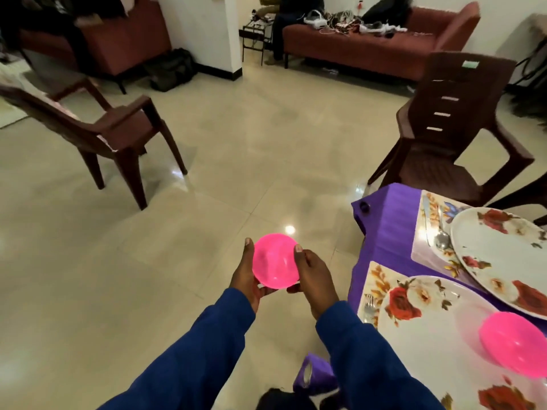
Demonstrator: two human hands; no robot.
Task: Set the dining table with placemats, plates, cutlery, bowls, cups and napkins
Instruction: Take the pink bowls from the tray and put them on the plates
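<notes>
She is standing just off the table's corner, holding a pink bowl (275, 261) out over the floor, both hands cupping it: the left hand (247, 273) is curling round its left side with the thumb up on the rim, and the right hand (313, 275) is gripping the right side the same way, thumb on the rim and fingers tucking underneath. The bowl is sitting level between them, well clear of the table (384, 232), which is draped in purple cloth. On it two floral mats are lying side by side; the near plate (429, 315) is already carrying a second pink bowl (515, 341), while the far plate (503, 255) is showing bare, with a spoon (441, 238) lying just beside its left edge and a fork (369, 306) beside the near plate. So the bowl in hand looks meant for that far plate. To do it well, I would say she should be swinging right and reaching over the near setting, keeping the bowl high enough not to clip the other bowl or the plate rim, then lowering it flat onto the middle of the far plate and loosening the fingers only once it is sitting steady. The plates look smooth, so a light plastic bowl could skate if set down at a tilt; letting one hand go early and steering with the other may make the reach easier.
</notes>
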